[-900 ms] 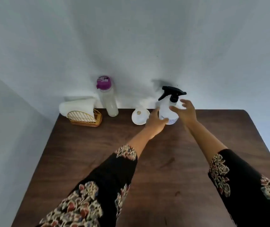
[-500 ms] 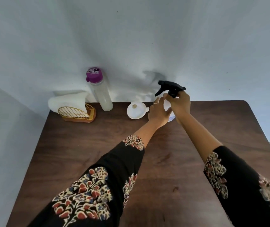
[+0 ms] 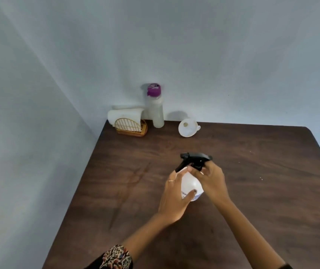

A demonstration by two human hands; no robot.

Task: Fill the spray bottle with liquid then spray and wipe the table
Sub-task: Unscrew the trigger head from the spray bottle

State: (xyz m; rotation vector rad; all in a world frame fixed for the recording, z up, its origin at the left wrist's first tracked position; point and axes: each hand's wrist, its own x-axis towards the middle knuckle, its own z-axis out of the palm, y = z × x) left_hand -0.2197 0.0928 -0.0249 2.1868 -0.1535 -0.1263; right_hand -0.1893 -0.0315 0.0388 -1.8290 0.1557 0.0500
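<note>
A white spray bottle (image 3: 191, 184) with a black trigger head (image 3: 196, 159) stands in the middle of the dark wooden table (image 3: 262, 181). My left hand (image 3: 174, 199) wraps the bottle's body from the left. My right hand (image 3: 211, 183) grips its neck just under the trigger head. A clear bottle with a purple cap (image 3: 156, 109), holding pale liquid, stands at the table's far edge against the wall. A white funnel (image 3: 187, 127) lies on its side to the right of it. A folded white cloth (image 3: 125, 114) rests in a gold wire holder (image 3: 131, 127) at the far left corner.
Pale walls meet in a corner behind the table's far left. The table's left edge runs close to the left wall. Faint streaks mark the wood left of the spray bottle.
Both hands have brought the spray bottle from the far edge beside the funnel toward me, to the middle of the table. The view has shifted, so the back objects look farther off.
</note>
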